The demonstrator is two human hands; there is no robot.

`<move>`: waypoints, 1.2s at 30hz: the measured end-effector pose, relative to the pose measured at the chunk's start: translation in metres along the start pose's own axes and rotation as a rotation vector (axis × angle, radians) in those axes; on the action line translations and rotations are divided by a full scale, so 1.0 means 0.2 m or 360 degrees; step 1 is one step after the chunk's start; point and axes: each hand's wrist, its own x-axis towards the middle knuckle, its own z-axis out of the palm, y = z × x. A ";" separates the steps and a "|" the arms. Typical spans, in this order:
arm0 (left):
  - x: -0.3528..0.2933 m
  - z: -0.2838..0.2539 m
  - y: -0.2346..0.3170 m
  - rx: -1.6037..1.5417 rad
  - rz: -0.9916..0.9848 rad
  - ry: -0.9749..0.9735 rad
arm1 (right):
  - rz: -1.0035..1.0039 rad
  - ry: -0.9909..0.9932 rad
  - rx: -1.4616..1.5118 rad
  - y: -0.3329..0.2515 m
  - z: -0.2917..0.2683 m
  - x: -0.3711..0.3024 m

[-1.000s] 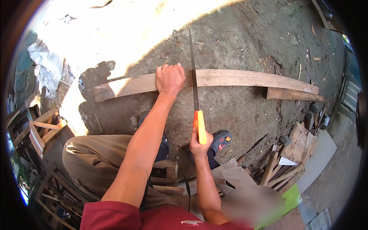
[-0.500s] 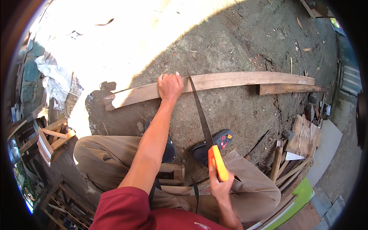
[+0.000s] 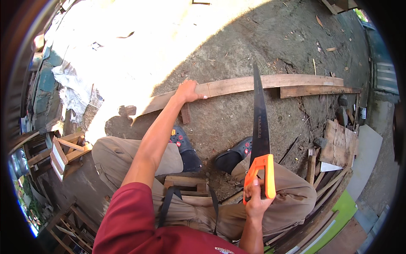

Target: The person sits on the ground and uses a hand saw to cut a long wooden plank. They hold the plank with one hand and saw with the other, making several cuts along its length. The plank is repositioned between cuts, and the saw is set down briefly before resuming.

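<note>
My left hand (image 3: 189, 91) presses down on a long, slightly curved wooden plank (image 3: 270, 82) that lies across the dirt ground in front of me. My right hand (image 3: 255, 200) grips the orange handle of a hand saw (image 3: 259, 127); its dark blade points up and away, with the tip just reaching the plank's near edge. A shorter board (image 3: 317, 90) lies against the plank's right end. I sit low, knees apart, with dark clogs (image 3: 182, 144) on my feet.
Scrap boards and plywood pieces (image 3: 338, 146) are piled at the right, beside a green sheet (image 3: 338, 216). Small wooden frames (image 3: 63, 150) stand at the left, with crumpled white plastic (image 3: 72, 84) beyond them. A low wooden stool (image 3: 186, 186) sits between my legs.
The saw has been drawn back toward me, off the plank, and my right hand now holds it near my right knee. My left hand stays on the plank.
</note>
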 end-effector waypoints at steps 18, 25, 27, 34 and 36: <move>-0.15 0.04 0.03 -0.0002 0.0171 0.0541 | -0.0235 -0.0276 -0.0637 0.18 0.02 -0.01; -0.18 0.08 0.04 0.0122 0.0104 0.0415 | -0.0155 -0.0319 -0.0491 0.33 0.22 0.11; -0.21 0.11 0.07 0.0215 0.0113 0.0469 | -0.0211 -0.0279 -0.0458 0.41 0.28 0.16; -0.19 0.07 0.06 0.0080 0.0240 0.0586 | -0.0074 -0.0394 -0.0355 0.67 0.33 0.27; -0.22 0.11 0.06 0.0065 0.0229 0.0587 | -0.0113 -0.0407 -0.0380 0.69 0.34 0.27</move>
